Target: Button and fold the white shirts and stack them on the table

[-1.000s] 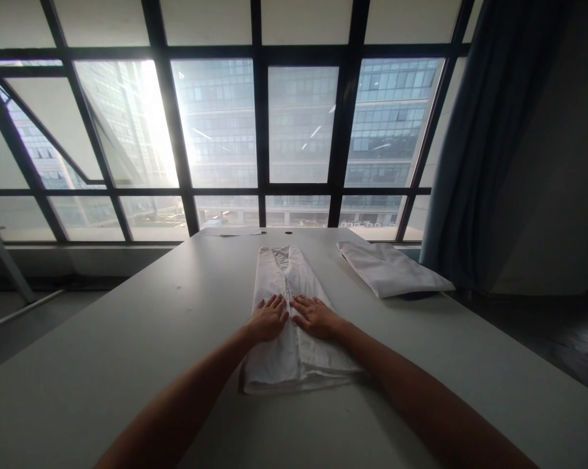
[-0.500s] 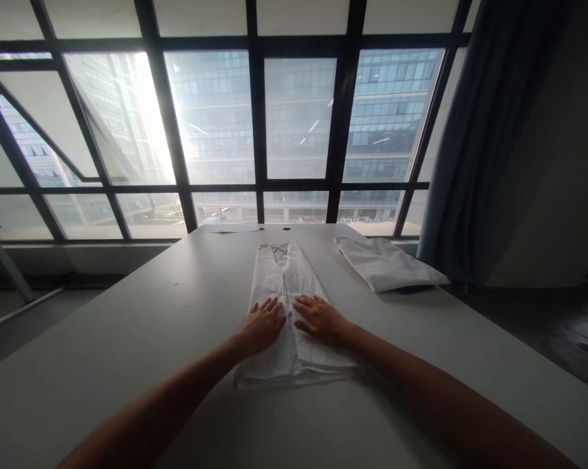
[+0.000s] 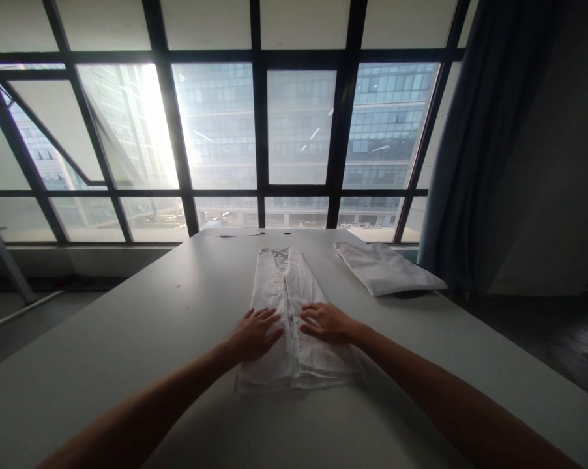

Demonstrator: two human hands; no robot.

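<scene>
A white garment (image 3: 284,286), folded lengthwise into a narrow strip, lies on the grey table (image 3: 128,339) and runs away from me toward the window. My left hand (image 3: 253,333) rests flat on its left half with the fingers spread. On the right half, my right hand (image 3: 329,322) lies flat too, fingers stretched out. The two hands sit side by side near the strip's near end, a small gap apart over the middle seam. Neither hand holds anything.
A second folded white cloth (image 3: 386,268) lies at the table's far right. A thin paper sheet (image 3: 230,232) sits at the far edge by two small holes. Behind stands a large window, with a dark curtain (image 3: 474,143) at the right.
Both hands have slid toward me along the garment and a little apart. The view shifted slightly.
</scene>
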